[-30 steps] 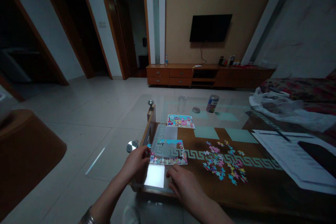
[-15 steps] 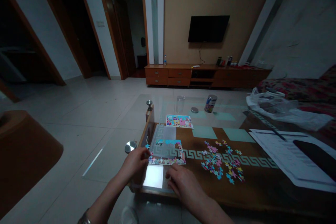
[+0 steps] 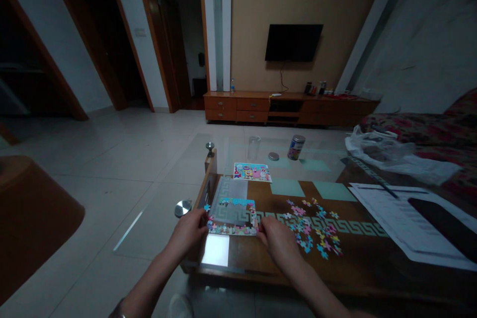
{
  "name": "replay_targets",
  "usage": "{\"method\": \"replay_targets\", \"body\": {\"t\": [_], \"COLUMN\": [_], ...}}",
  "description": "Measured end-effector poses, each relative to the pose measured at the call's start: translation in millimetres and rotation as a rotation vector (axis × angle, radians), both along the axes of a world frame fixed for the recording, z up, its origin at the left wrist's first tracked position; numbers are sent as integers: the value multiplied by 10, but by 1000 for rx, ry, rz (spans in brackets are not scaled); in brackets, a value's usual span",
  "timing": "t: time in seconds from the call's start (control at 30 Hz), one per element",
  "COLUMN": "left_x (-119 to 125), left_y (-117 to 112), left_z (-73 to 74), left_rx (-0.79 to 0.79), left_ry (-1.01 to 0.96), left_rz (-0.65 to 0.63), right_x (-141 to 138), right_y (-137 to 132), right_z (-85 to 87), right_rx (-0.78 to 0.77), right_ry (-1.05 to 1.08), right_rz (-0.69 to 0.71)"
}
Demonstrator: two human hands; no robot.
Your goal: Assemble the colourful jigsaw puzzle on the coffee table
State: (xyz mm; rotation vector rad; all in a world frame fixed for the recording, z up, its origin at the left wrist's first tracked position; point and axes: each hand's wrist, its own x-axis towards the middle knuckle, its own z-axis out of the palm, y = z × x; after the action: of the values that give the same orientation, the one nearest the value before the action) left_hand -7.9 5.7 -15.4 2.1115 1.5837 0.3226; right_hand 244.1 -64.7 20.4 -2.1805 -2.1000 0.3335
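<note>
A partly assembled jigsaw puzzle border (image 3: 231, 230) lies on the glass table, framing a see-through middle. My left hand (image 3: 191, 231) is at its left edge, fingertips pressed together on the border pieces. At the lower right corner, the bent fingers of my right hand (image 3: 278, 238) pinch the border's edge. A loose blue piece (image 3: 207, 207) sits just above my left fingertips. Right of my right hand spread many loose puzzle pieces (image 3: 307, 228). Behind the border lies a colourful cartoon picture card (image 3: 252, 172).
A clear jar (image 3: 254, 148), a round metal lid (image 3: 273, 156) and a printed can (image 3: 296, 147) stand farther back. Papers (image 3: 395, 223) with a pen and a dark phone-like object (image 3: 439, 223) lie right, near a white plastic bag (image 3: 395, 151). Metal table fittings (image 3: 183, 208) are left.
My right hand has moved right, from below the border to its lower right corner. My left hand stays at the left edge. The view has shifted slightly.
</note>
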Motion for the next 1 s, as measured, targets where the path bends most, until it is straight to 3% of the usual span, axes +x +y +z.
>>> {"method": "replay_targets", "body": {"t": [0.5, 0.73, 0.87, 1.0], "left_x": [32, 237, 423, 549], "left_y": [-13, -17, -27, -63], "left_z": [78, 57, -22, -3], "left_rx": [-2, 317, 316, 228], "left_ry": [-1, -84, -60, -14], "left_rz": [22, -149, -244, -287], "right_x": [146, 192, 167, 136], "right_y": [82, 265, 349, 365], "right_z": [-131, -215, -297, -293], "right_rx": [79, 204, 206, 201], "right_ry": [120, 324, 333, 320], "right_rz": [51, 262, 304, 324]}}
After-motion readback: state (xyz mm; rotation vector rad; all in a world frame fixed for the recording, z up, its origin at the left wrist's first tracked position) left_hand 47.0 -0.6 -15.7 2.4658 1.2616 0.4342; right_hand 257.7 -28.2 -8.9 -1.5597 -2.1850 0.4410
